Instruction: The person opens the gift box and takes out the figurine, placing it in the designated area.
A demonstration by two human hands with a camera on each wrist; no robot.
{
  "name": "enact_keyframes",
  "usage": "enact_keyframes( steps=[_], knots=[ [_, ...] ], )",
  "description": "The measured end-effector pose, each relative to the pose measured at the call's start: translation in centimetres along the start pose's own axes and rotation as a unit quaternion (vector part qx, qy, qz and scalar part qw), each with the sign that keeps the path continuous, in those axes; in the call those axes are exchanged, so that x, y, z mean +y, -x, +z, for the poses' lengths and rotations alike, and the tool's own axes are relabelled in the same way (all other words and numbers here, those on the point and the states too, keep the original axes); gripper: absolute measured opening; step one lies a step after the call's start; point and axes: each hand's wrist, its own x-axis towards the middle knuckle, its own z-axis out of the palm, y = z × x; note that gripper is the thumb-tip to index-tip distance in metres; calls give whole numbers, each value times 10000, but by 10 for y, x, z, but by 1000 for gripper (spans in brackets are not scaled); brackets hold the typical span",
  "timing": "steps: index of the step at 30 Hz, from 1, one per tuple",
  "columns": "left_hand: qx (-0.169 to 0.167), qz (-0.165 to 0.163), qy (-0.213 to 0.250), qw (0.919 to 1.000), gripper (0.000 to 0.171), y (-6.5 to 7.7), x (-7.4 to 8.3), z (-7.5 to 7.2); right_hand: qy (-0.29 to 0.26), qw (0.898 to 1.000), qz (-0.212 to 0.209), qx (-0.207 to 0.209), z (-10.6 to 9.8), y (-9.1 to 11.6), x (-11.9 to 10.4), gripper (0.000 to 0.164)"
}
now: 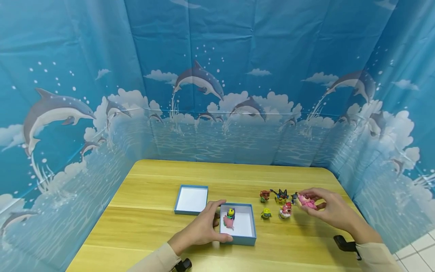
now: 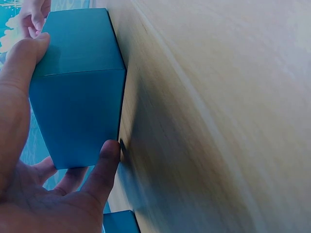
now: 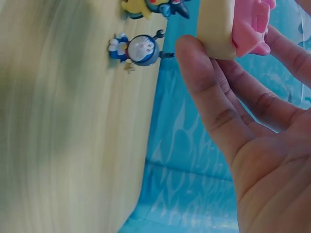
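My left hand (image 1: 202, 227) grips a blue open box (image 1: 242, 240) at its left side, thumb near the front corner and fingers toward the back. Inside the box lie a pink figurine (image 1: 228, 222) and a yellow, green and purple figurine (image 1: 231, 212). In the left wrist view, fingers and thumb span the box's blue wall (image 2: 77, 119). Above the table at the right, my right hand (image 1: 334, 211) holds a pink figurine (image 1: 308, 203) between thumb and fingers. The right wrist view shows its cream block-like part (image 3: 216, 29) against the thumb.
A shallow blue lid (image 1: 192, 200), white inside, lies behind the left hand. Right of the box stand several figurines: a red-brown one (image 1: 264, 195), a dark-eared yellow one (image 1: 281, 196), a small yellow one (image 1: 266, 214), a red-and-white one (image 1: 285, 210) and a blue-and-white one (image 3: 141, 48).
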Motion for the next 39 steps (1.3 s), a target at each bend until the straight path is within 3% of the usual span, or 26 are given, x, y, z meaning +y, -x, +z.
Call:
enact_keyframes(
  steps=[4,6,8,11,13,16,39],
  knots=[
    [-17,-1,39,10000,122,0,-1,0,-201,9996,-208,35,7,2,24,39],
    [-14,-2,17,10000,122,-1,-1,1,-445,9974,-555,65,16,1,51,40],
    [-13,-28,2,10000,122,-1,-2,1,-408,9974,-591,75,18,2,55,41],
    [-10,-26,-5,10000,122,-1,-2,1,-207,9990,-385,62,19,3,47,41],
    [-9,-29,-1,10000,122,-1,-2,1,82,10000,44,-11,14,6,26,40],
    [-3,-18,2,10000,121,0,0,1,121,9995,268,-98,15,7,21,40],
    [-47,-53,119,9999,121,0,0,-1,192,9948,832,-547,34,11,31,42]
  ],
)
